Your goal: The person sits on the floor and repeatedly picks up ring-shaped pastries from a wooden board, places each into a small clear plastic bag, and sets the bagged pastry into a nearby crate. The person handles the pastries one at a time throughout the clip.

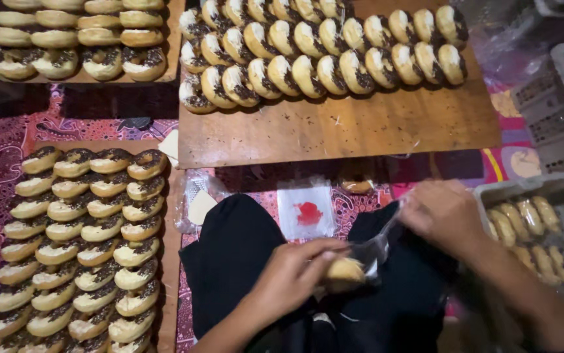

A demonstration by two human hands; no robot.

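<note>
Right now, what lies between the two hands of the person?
In the head view, a clear plastic bag stretches between the left hand and the right hand. The left hand pushes a doughnut into the bag, over the dark-clothed lap.
</note>
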